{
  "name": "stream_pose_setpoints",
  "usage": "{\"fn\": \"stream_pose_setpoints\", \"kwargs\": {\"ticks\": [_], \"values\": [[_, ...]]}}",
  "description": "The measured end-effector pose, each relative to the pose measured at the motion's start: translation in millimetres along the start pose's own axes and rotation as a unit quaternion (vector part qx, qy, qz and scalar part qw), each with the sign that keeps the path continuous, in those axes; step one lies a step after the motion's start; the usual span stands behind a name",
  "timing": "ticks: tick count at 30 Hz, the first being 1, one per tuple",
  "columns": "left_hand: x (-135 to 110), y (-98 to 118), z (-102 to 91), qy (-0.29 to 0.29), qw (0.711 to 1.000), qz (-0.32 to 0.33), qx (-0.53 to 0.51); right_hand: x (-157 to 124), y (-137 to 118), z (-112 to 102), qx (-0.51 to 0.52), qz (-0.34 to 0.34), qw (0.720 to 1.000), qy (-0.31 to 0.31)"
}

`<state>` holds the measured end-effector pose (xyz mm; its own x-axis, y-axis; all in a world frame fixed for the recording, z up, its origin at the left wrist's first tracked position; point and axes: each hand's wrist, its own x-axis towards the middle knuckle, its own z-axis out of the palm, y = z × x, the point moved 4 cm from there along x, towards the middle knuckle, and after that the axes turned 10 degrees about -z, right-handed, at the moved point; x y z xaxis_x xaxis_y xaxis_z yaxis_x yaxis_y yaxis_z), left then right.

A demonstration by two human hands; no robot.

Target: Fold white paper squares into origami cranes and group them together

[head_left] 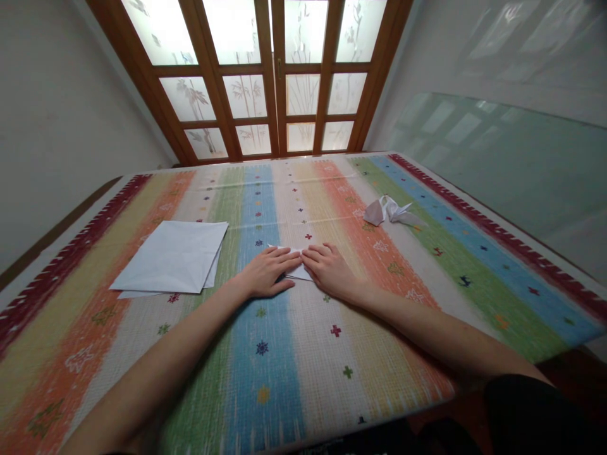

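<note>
A small folded sheet of white paper [300,272] lies on the striped tablecloth in front of me, largely covered by my hands. My left hand [269,272] rests on its left side, fingers stretched flat across it and thumb held apart. From the right, my right hand [331,270] presses on the paper with its fingers laid flat and slightly bent; its thumb is hidden. The fingertips of both hands nearly meet over the paper's middle. A pointed corner sticks out beyond my left fingers.
A stack of white paper sheets [173,256] lies to the left. At the back right sits a folded white paper crane [389,210]. The striped tablecloth [263,373] covers the table, with wood-framed glass doors [279,95] behind and a glass panel [497,164] along the right wall.
</note>
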<state>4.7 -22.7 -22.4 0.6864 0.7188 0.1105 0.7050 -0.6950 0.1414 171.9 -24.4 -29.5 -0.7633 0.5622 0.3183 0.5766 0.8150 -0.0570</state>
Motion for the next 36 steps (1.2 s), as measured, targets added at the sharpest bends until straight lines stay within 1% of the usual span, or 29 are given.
{"fn": "stream_pose_setpoints", "kwargs": {"ticks": [3,7,11,14,16,19,21,24,26,30,32,36], "values": [[-2,-4,5.2,-0.009,1.000,-0.006,0.000,-7,6,1,0.033,0.020,0.999,0.013],[-2,-5,7.7,-0.003,1.000,-0.009,0.002,-25,11,-4,0.066,0.023,0.998,0.000],[1,-7,5.6,-0.005,1.000,0.000,-0.002,-40,14,-14,0.063,0.039,0.997,-0.002],[3,-6,1.8,-0.007,1.000,-0.002,-0.007,-41,12,-21,0.062,0.048,0.997,0.009],[5,-2,-0.2,-0.005,1.000,-0.020,-0.012,-38,7,-24,0.069,0.040,0.997,0.022],[6,6,-0.1,0.011,0.997,-0.068,-0.021,-33,-2,-27,0.067,0.008,0.997,0.029],[7,11,2.0,0.023,0.994,-0.105,-0.023,-30,-5,-25,0.044,-0.017,0.999,0.025],[9,17,4.6,0.027,0.989,-0.141,-0.015,-30,-1,-18,0.004,-0.045,0.998,0.031],[10,19,4.0,0.018,0.990,-0.140,0.002,-30,5,-14,-0.006,-0.070,0.996,0.048],[12,18,0.2,-0.014,0.995,-0.088,0.039,-29,12,-14,-0.009,-0.116,0.990,0.085],[13,15,-0.5,-0.017,0.996,-0.074,0.052,-27,12,-16,0.001,-0.111,0.989,0.096],[15,10,3.1,0.007,0.994,-0.088,0.058,-23,7,-16,0.035,-0.067,0.994,0.079]]}}
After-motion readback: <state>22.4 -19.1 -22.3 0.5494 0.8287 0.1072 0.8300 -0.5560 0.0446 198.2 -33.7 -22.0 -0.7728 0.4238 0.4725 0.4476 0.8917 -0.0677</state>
